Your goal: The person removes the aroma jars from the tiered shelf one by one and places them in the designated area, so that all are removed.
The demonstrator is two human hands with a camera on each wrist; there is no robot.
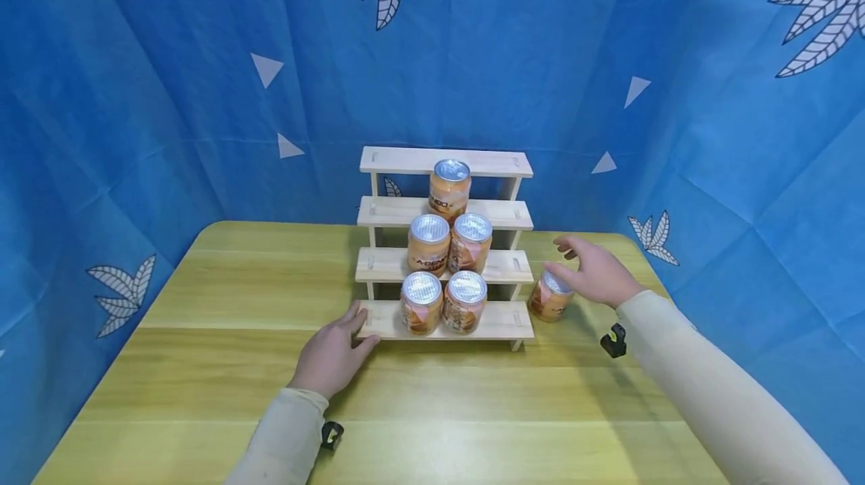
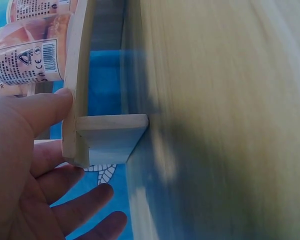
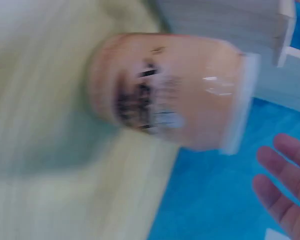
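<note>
Just below the right hand (image 1: 596, 272), its fingers loosely parted and empty, stands an orange can (image 1: 548, 304); the left hand (image 1: 333, 356) grips the wooden rack (image 1: 508, 320).

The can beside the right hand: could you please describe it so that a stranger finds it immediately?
Find the stepped wooden rack on the table. Just right of it, by the right hand, is an orange can. Unlike the five cans on the rack, it sits directly on the table.
</note>
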